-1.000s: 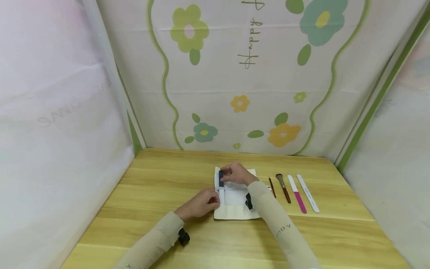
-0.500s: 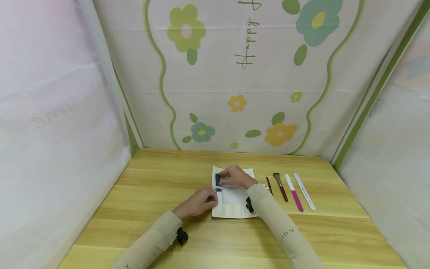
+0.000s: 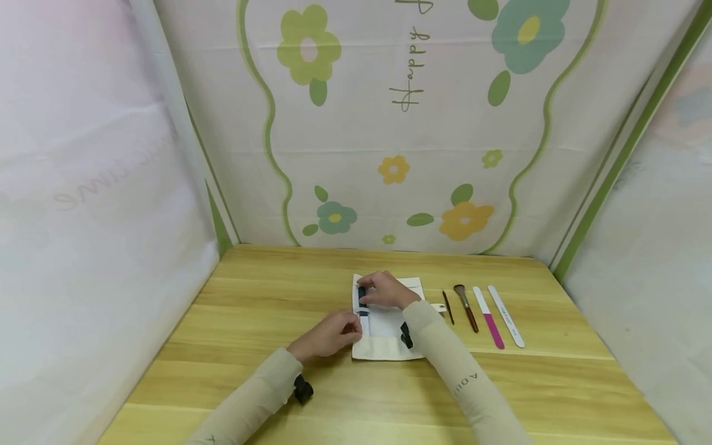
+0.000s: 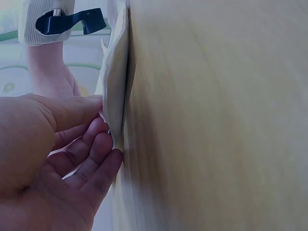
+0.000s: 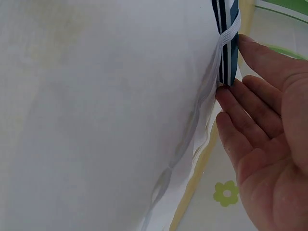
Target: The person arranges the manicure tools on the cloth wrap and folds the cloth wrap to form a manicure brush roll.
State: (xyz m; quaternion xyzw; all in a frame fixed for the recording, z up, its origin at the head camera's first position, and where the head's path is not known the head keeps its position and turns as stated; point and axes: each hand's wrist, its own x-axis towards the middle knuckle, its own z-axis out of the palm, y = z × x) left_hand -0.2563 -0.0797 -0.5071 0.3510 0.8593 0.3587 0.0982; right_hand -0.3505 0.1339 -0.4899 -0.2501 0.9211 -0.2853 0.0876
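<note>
An unfolded white cloth tool roll (image 3: 387, 324) lies on the table, with a seam-edged pocket along its near side. A flat nail file or buffer (image 3: 363, 296), dark blue and white in layers, lies along its left edge under a white elastic band (image 5: 230, 31). My right hand (image 3: 386, 289) holds the far end of this file; in the right wrist view the thumb lies on one side and fingertips meet its end. My left hand (image 4: 72, 139) pinches the roll's near left edge between thumb and fingers. The file's near end is partly hidden there.
Right of the roll lie a thin dark stick (image 3: 448, 308), a brush with a brown handle (image 3: 466, 307), a white and pink nail file (image 3: 489, 318) and a white nail file (image 3: 506, 316). A snap tab (image 3: 439, 307) sticks out from the roll. Printed cloth walls enclose the wooden table (image 3: 267, 296).
The dark-and-white file has slid toward me under the elastic band, so some dark part now shows below it. My right hand has shifted slightly left; the left keeps its place.
</note>
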